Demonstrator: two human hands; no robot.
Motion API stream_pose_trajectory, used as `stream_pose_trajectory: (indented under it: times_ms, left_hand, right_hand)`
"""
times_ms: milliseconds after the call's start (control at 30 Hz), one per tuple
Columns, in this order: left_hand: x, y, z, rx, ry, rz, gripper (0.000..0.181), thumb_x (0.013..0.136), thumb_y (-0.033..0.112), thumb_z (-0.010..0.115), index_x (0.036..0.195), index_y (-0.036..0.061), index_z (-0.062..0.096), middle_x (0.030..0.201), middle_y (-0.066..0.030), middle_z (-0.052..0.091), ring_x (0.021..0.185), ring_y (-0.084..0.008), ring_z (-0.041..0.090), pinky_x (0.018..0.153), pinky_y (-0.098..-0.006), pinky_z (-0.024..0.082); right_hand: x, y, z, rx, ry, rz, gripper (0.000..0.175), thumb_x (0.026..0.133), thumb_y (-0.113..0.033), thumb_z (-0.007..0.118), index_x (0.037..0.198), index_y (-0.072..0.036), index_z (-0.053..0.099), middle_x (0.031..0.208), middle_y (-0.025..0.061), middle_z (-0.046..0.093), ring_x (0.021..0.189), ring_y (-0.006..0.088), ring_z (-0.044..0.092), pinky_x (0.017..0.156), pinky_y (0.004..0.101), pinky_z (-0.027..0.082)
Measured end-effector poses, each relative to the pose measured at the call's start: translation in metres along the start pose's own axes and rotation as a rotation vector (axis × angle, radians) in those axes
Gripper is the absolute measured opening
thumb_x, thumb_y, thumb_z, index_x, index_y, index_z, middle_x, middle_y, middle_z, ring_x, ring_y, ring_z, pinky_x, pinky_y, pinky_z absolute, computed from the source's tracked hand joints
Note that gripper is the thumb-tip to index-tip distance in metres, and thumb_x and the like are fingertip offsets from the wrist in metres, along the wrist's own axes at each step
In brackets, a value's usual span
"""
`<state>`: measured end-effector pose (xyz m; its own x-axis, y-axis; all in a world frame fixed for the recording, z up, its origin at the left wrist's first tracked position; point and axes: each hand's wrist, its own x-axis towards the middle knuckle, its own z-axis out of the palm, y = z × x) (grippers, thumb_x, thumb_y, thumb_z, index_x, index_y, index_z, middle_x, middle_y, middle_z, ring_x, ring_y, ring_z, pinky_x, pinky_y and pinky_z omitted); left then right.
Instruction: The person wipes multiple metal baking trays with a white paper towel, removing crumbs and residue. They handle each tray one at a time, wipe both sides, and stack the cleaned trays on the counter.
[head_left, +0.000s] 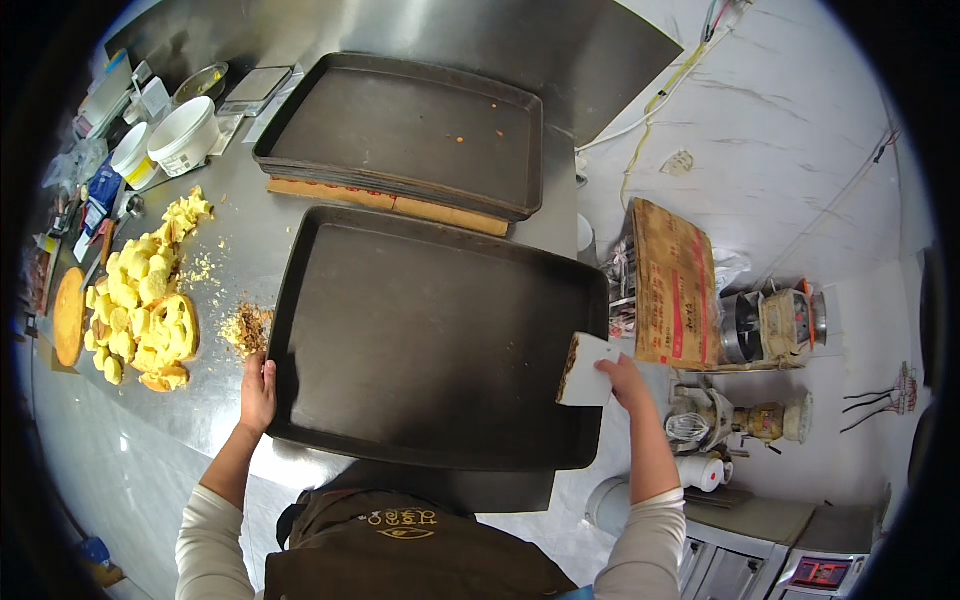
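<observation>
A dark metal baking tray (442, 337) lies in front of me at the front of the steel table. My left hand (259, 394) holds its left rim near the front corner. In my right hand (626, 381) is a white plastic dough scraper (596, 379), over the tray's right rim. Brown crumbs cling along the scraper's left edge. Brown and yellow crumbs (246, 328) lie in a small heap on the table, just beyond my left hand.
Yellow cake pieces (135, 292) are piled at the left beside a flat round cake layer (69, 317). Several stacked baking trays (397, 135) rest on cardboard behind. White tubs (184, 135) and a scale (256, 88) stand back left. Mixers (765, 424) stand right.
</observation>
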<state>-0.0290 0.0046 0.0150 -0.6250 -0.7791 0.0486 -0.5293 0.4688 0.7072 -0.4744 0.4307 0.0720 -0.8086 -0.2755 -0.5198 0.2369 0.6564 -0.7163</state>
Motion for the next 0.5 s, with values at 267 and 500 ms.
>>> stream_pose_trajectory:
  times_ms: [267, 500]
  left_hand:
    - [0.000, 0.003, -0.004, -0.104, 0.070, -0.054, 0.026, 0.096, 0.020, 0.038, 0.102, -0.0027, 0.048, 0.096, -0.0198, 0.051, 0.090, -0.0337, 0.050, 0.083, -0.0364, 0.040]
    - [-0.040, -0.002, 0.011, -0.206, 0.265, -0.236, 0.024, 0.096, 0.020, 0.038, 0.100, -0.0020, 0.046, 0.091, -0.0150, 0.049, 0.085, -0.0246, 0.048, 0.081, -0.0330, 0.039]
  right_hand:
    - [-0.002, 0.009, 0.075, -0.389, 0.358, -0.385, 0.042, 0.071, -0.015, 0.065, 0.106, 0.002, 0.049, 0.093, 0.0232, 0.062, 0.090, 0.0377, 0.060, 0.079, 0.0424, 0.047]
    - [-0.030, -0.072, 0.204, -0.342, 0.214, -0.399, 0.040, 0.074, -0.013, 0.062, 0.108, 0.001, 0.048, 0.095, 0.0239, 0.062, 0.092, 0.0382, 0.060, 0.080, 0.0431, 0.047]
